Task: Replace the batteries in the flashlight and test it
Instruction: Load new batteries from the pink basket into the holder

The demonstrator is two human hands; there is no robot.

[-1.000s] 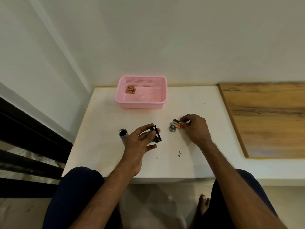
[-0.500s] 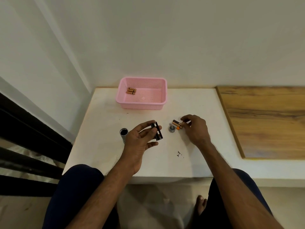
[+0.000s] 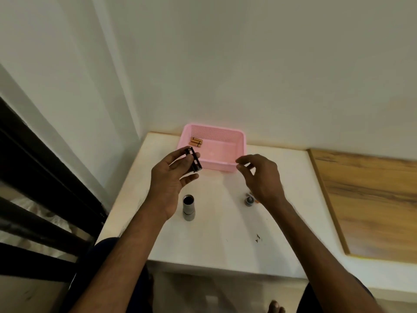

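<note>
I see left hand [image 3: 173,177] pinching the black battery holder [image 3: 193,159] in front of the pink basket [image 3: 239,141]. Right hand [image 3: 259,175] fingers curled; can't tell if holding anything. Flashlight body [image 3: 188,207] lies nearer me than the basket; end cap [image 3: 249,199] partly hidden by right wrist.

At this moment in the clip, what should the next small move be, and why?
Probably bring the right hand across to the battery holder held in the left hand and seat a battery. The right fingers are pinched, though what they hold is unclear, and the flashlight body lies open.
</note>
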